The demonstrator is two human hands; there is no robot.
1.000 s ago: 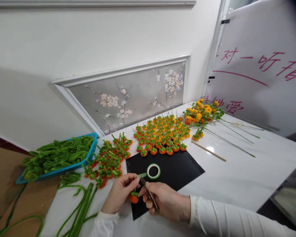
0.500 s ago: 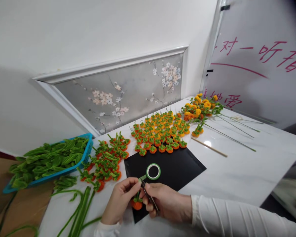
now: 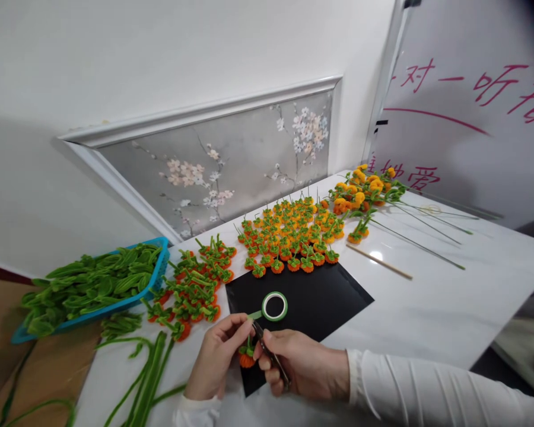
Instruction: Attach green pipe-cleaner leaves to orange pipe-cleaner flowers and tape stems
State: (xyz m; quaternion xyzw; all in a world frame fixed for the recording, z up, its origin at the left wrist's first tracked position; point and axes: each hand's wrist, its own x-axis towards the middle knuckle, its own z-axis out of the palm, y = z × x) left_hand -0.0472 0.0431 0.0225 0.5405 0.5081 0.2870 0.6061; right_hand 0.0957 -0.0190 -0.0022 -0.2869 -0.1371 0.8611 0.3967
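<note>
My left hand (image 3: pixel 220 353) is closed, thumb and forefinger pinching the free end of a green floral tape strip. Below the fingertips hangs an orange fuzzy flower (image 3: pixel 246 357) with green sepals; its stem runs up into the pinch. The roll of green tape (image 3: pixel 275 306) lies on the black sheet (image 3: pixel 333 296), its strip stretching to my left fingers. In my right hand (image 3: pixel 300 362), closed, is a slim dark metal tool (image 3: pixel 273 354) resembling small scissors. Its tip is beside the tape and my left fingertips. Whether it touches the tape I cannot tell.
Rows of orange and yellow flower heads (image 3: pixel 289 234) stand behind the sheet. More orange ones (image 3: pixel 196 284) are at left, near a blue basket (image 3: pixel 164 267) of green leaves. Green strips (image 3: pixel 146 379) lie in front. A thin wooden stick (image 3: pixel 380 261) and a flower bunch (image 3: pixel 367 187) are at right.
My left hand and the flower have shifted slightly, and the flower hangs a little higher and more visible. The tape roll appears a little farther left on the sheet. The view has tilted slightly.
</note>
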